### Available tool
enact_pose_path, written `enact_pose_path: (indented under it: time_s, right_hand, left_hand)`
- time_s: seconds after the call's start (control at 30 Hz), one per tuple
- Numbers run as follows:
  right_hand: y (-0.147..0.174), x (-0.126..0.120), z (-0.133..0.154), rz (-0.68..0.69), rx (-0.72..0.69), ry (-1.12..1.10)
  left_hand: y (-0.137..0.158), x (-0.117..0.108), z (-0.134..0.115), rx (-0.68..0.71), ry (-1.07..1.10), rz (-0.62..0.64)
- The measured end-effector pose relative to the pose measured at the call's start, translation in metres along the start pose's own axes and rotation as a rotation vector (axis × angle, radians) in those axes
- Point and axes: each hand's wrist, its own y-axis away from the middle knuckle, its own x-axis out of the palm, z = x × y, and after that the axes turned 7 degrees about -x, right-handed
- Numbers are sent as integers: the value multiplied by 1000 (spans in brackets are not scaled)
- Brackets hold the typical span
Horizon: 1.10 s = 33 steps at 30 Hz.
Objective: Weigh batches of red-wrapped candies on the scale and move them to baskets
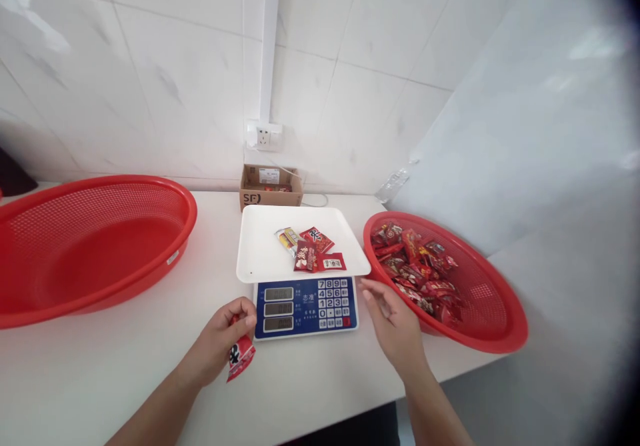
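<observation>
Though scale (304, 293) reads “志准”, displays (279, 309) unclear

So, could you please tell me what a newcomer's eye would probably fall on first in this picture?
Probably the two big red baskets: the left basket and the right basket, which holds a heap of wrapped snacks. Between them, the blue-fronted scale stands out, with four packets on its white tray. Next might come the bright red packet in the left hand, at the scale's near-left side.
</observation>
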Motion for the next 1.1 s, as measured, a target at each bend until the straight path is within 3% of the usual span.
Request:
enact_pose_path:
  time_s: [0.07,0.23,0.3,0.4,0.57,0.7,0.77,0.87,0.93,1.0,1.07,1.1]
  right_hand:
    - [16,4,10,152,37,-94]
    - [56,25,41,766,29,-418]
    - [65,34,50,854,52,-505]
    - [68,39,56,863,66,-576]
    - [65,25,41,784,-38,-545]
    - [61,6,15,697,-151,-483]
    - [54,-9,2,579,-135,-441]
    - [33,-38,-14,252,-66,-292]
    - [16,-56,-22,4,-31,-108]
    - [0,-70,-29,-138,18,87]
    - [-12,-77,-34,-134,68,230]
    - [-17,-77,-36,-98,85,280]
  left_hand:
    - [4,7,-2,71,-169,-61]
    - [20,39,4,267,-418,-115]
    - [25,53,11,380,-455,-128]
    - [28,70,23,533,-451,-95]
    - [22,90,32,678,-587,-78]
    - [14,98,28,912,-813,-75]
    - [11,93,18,983,-956,-171]
    - [5,64,-13,969,-1146,-509]
    - [3,30,-40,901,-1288,-809]
    - [5,-11,-66,732,-1414,-1047]
    - [13,-50,-84,431,-1474,-1221]
    - [19,-67,-89,278,-1486,-1231]
